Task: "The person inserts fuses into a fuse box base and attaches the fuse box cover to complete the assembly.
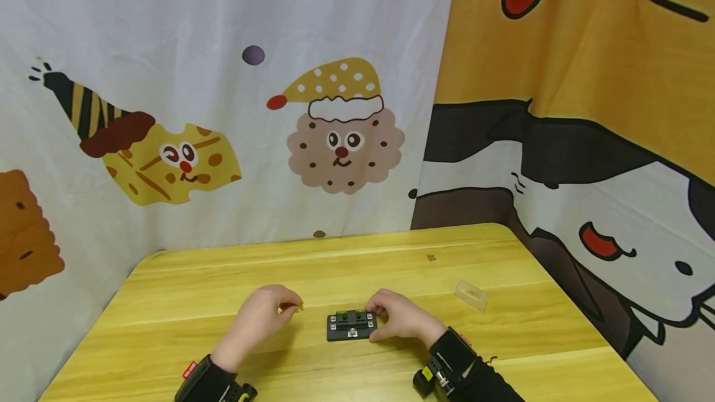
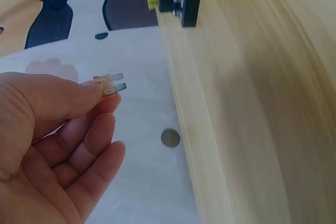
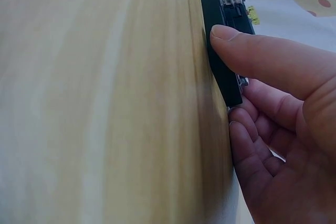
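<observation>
My left hand (image 1: 265,315) pinches a small blade fuse (image 2: 110,83) between thumb and forefinger. Its body looks clear to orange, and two metal blades point away from the fingertips. To the right of that hand, a black fuse block (image 1: 352,334) lies on the wooden table, with metal screw terminals along its base. Yellow fuses (image 2: 152,0) stick out of the block. My right hand (image 1: 404,318) grips the block's right end, thumb at the near edge and fingers behind. In the head view a short gap separates the held fuse from the block.
A clear plastic cover (image 1: 471,295) lies on the table (image 1: 167,309) to the right, beyond my right hand. Farther back is a tiny brown piece (image 1: 431,258). A printed curtain (image 1: 212,216) hangs behind the table. Each wrist wears a black strapped device (image 1: 447,358).
</observation>
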Demonstrator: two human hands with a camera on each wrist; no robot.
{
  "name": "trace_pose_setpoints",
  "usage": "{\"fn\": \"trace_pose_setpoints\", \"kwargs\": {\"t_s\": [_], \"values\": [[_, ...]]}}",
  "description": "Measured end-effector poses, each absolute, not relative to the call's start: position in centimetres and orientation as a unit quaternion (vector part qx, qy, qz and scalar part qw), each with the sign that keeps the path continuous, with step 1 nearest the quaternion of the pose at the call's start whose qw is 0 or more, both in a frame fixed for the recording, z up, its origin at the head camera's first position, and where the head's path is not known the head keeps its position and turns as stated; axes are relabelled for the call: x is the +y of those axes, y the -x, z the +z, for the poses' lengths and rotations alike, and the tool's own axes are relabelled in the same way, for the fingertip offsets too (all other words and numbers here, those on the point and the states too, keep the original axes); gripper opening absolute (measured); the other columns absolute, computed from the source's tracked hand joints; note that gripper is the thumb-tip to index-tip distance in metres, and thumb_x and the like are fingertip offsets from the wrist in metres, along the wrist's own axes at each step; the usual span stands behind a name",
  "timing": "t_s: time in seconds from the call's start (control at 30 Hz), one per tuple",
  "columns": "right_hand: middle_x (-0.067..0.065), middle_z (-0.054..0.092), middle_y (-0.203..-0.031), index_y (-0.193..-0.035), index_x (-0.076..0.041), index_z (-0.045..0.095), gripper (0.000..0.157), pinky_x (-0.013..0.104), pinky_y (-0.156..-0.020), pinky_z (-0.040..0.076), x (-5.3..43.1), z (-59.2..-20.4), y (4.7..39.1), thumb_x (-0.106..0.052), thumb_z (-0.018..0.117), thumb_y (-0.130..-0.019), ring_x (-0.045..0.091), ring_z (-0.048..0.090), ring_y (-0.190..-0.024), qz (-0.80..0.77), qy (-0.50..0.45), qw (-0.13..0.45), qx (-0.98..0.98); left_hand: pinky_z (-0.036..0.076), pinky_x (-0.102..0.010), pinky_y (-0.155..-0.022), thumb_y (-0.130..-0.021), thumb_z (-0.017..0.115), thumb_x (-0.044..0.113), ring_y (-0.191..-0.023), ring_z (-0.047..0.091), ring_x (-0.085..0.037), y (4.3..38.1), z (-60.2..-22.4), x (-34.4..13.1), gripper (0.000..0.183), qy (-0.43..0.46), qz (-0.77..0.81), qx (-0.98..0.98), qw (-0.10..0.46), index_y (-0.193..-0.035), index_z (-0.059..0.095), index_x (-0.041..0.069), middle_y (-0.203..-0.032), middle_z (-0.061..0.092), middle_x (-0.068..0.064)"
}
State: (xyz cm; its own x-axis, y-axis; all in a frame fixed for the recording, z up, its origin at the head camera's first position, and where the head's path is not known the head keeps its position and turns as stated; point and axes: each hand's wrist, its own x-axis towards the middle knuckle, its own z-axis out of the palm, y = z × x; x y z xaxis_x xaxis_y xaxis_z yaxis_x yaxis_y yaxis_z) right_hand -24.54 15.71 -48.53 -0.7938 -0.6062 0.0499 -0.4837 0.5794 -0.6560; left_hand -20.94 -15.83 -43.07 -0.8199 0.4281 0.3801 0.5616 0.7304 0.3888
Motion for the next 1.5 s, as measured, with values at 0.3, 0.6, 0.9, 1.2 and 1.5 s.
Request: {"fn": "trace_pose_setpoints", "kwargs": {"t_s": [0.3, 0.6, 0.9, 1.2, 1.5], "values": [[-0.005, 0.055, -0.102, -0.106, -0.012, 0.066, 0.043, 0.03, -0.085, 0.047, 15.6, -48.4, 24.6, -0.019, 0.09, -0.07, 0.012, 0.054, -0.092, -0.339, 0.307, 0.088, 0.885, 0.052, -0.029, -0.068, -0.081, 0.077, 0.001, -0.074, 0.062, -0.009, 21.2, -43.3, -13.7, 0.012, 0.298, -0.248, -0.913, 0.126, -0.088, 0.077, 0.011, -0.083, 0.069, 0.005], [-0.004, 0.055, -0.104, -0.106, -0.011, 0.066, 0.043, 0.031, -0.086, 0.047, 15.7, -48.2, 24.5, -0.018, 0.089, -0.071, 0.012, 0.054, -0.093, -0.341, 0.309, 0.094, 0.883, 0.052, -0.028, -0.068, -0.083, 0.075, 0.0, -0.075, 0.063, -0.011, 21.4, -43.5, -11.7, 0.011, 0.323, -0.264, -0.902, 0.114, -0.09, 0.078, 0.008, -0.083, 0.071, 0.0], [-0.004, 0.055, -0.102, -0.105, -0.011, 0.066, 0.042, 0.03, -0.085, 0.047, 15.7, -48.4, 24.6, -0.018, 0.089, -0.071, 0.012, 0.054, -0.092, -0.343, 0.312, 0.088, 0.882, 0.052, -0.027, -0.068, -0.084, 0.077, 0.006, -0.074, 0.061, -0.007, 21.8, -44.2, -9.8, 0.003, 0.331, -0.267, -0.898, 0.112, -0.084, 0.078, 0.008, -0.082, 0.071, 0.002], [-0.004, 0.055, -0.102, -0.105, -0.011, 0.066, 0.042, 0.029, -0.084, 0.047, 15.8, -48.5, 24.6, -0.018, 0.089, -0.071, 0.011, 0.053, -0.091, -0.345, 0.315, 0.089, 0.88, 0.052, -0.029, -0.07, -0.081, 0.079, 0.006, -0.076, 0.062, -0.007, 21.6, -44.6, -8.9, 0.007, 0.324, -0.241, -0.908, 0.111, -0.083, 0.078, 0.012, -0.082, 0.07, 0.005], [-0.004, 0.055, -0.1, -0.104, -0.012, 0.066, 0.043, 0.029, -0.083, 0.046, 15.7, -48.5, 24.6, -0.019, 0.09, -0.069, 0.01, 0.053, -0.09, -0.345, 0.313, 0.085, 0.881, 0.05, -0.027, -0.067, -0.08, 0.079, 0.007, -0.072, 0.057, -0.003, 21.9, -45.3, -8.4, 0.008, 0.316, -0.223, -0.916, 0.109, -0.08, 0.078, 0.015, -0.078, 0.068, 0.008]]}}
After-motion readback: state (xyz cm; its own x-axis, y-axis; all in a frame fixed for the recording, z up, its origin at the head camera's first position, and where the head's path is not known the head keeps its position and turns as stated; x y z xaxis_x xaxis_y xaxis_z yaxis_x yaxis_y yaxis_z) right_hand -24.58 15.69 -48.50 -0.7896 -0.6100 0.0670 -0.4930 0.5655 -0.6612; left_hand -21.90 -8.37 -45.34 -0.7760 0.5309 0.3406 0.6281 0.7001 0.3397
